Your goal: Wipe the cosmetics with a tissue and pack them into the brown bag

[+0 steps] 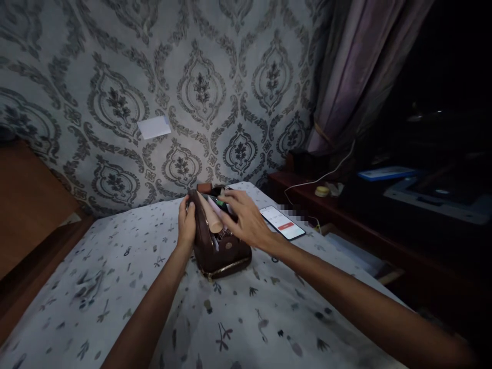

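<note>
A dark brown bag (pixel 203 251) with a gold zipper sits unzipped on the bed, its opening facing up. My left hand (pixel 186 223) grips its left side, with the thumb along the rim. Over the opening is my right hand (pixel 246 218), fingers stretched out and apart at the contents; its fingertips are partly lost among them. Inside the bag, a beige tube (pixel 210 215) leans by the left rim. Beside the tube are a pale pinkish item and a small green item (pixel 220 202), both partly covered by my right hand. Deeper contents are hidden.
A phone (pixel 284 224) with a lit screen lies right of the bag on the patterned sheet (pixel 238 318). A dark red ledge (pixel 326 205) with a white cable runs along the right. A wooden panel (pixel 31 205) stands left; patterned wallpaper (pixel 200 92) is behind.
</note>
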`<action>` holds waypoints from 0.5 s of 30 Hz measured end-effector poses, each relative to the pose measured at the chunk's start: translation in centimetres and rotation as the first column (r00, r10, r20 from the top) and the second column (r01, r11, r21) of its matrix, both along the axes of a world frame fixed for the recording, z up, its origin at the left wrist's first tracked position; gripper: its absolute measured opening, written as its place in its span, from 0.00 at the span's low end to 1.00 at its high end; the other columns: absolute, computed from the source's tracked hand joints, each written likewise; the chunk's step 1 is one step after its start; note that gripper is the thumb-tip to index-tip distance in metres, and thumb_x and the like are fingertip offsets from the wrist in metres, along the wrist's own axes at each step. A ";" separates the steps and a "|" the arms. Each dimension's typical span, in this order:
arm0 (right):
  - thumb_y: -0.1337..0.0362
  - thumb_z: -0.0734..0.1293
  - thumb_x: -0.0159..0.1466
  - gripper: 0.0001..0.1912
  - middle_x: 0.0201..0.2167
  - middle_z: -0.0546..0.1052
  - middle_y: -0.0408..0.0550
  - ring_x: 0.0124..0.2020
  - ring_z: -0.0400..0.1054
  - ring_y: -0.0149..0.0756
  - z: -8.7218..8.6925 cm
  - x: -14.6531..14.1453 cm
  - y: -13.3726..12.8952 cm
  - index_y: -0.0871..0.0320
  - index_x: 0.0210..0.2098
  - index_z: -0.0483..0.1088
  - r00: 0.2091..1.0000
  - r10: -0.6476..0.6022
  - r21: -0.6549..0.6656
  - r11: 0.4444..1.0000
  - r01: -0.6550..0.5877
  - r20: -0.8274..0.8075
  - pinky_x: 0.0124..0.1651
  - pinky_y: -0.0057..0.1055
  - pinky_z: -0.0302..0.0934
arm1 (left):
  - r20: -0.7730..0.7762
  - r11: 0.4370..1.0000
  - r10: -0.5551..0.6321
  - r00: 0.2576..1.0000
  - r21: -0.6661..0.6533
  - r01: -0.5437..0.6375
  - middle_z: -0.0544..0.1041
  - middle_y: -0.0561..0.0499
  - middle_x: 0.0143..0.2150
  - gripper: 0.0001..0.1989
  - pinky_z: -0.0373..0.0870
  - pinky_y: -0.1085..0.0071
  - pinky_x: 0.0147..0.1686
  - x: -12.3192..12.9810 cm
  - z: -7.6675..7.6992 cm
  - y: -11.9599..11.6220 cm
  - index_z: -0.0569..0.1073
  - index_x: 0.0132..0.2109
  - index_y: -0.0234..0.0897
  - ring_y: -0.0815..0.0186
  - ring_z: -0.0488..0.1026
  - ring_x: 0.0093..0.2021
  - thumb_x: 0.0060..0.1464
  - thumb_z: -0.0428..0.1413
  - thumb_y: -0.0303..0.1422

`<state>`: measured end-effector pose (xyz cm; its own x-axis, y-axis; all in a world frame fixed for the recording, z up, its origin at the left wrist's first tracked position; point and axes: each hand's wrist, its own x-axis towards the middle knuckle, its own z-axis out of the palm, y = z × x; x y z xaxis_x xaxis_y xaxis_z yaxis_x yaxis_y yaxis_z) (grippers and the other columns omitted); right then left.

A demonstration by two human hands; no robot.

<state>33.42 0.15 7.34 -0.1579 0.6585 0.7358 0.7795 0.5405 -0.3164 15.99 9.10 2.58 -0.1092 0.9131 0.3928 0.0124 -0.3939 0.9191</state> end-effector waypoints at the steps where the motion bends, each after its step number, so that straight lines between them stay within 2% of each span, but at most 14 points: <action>1: 0.61 0.62 0.67 0.23 0.59 0.70 0.65 0.61 0.62 0.51 -0.4 0.7 1.1 0.67 0.57 0.69 0.997 -0.043 -0.011 0.999 0.043 -0.066 0.65 0.50 0.56 | 0.000 1.000 -0.010 1.000 -0.023 0.010 0.70 0.43 0.65 0.21 0.58 0.59 0.67 0.0 0.0 0.3 0.69 0.59 0.40 0.59 0.66 0.65 0.63 0.50 0.43; 3: 0.58 0.59 0.68 0.28 0.63 0.66 0.69 0.65 0.59 0.52 -1.3 1.8 3.4 0.70 0.63 0.63 0.980 -0.092 -0.141 0.988 0.067 -0.175 0.66 0.53 0.54 | -0.021 0.999 -0.023 1.000 -0.031 0.022 0.69 0.41 0.66 0.22 0.56 0.57 0.68 0.2 0.0 0.7 0.70 0.59 0.38 0.58 0.65 0.66 0.64 0.48 0.44; 6: 0.54 0.54 0.71 0.29 0.64 0.67 0.64 0.65 0.62 0.49 -2.6 2.7 5.7 0.65 0.65 0.61 0.958 -0.064 -0.277 0.961 -0.017 -0.279 0.66 0.52 0.56 | -0.090 0.999 -0.039 0.995 0.003 0.039 0.68 0.39 0.67 0.23 0.51 0.56 0.70 0.8 0.1 1.0 0.72 0.58 0.36 0.57 0.63 0.68 0.65 0.47 0.45; 10: 0.50 0.54 0.71 0.31 0.65 0.67 0.60 0.67 0.60 0.45 -3.4 2.8 6.5 0.61 0.67 0.60 0.953 -0.007 -0.252 0.965 -0.073 -0.302 0.68 0.48 0.54 | -0.141 0.998 -0.057 0.988 0.018 0.060 0.66 0.41 0.68 0.24 0.47 0.55 0.72 1.4 0.0 1.1 0.72 0.59 0.38 0.57 0.59 0.71 0.65 0.47 0.47; 15: 0.54 0.57 0.70 0.33 0.66 0.65 0.65 0.67 0.59 0.48 -3.2 2.8 6.1 0.66 0.68 0.55 0.981 0.006 -0.269 0.961 -0.060 -0.196 0.67 0.50 0.54 | -0.131 0.999 -0.042 0.991 -0.016 0.040 0.66 0.41 0.68 0.23 0.49 0.55 0.71 1.2 0.1 0.9 0.71 0.59 0.39 0.56 0.60 0.70 0.64 0.48 0.46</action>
<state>36.19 6.26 4.09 -0.0570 0.8347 0.5478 0.6732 0.4373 -0.5962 17.22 10.00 2.63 -0.0197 0.9211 0.3889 0.1171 -0.3841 0.9158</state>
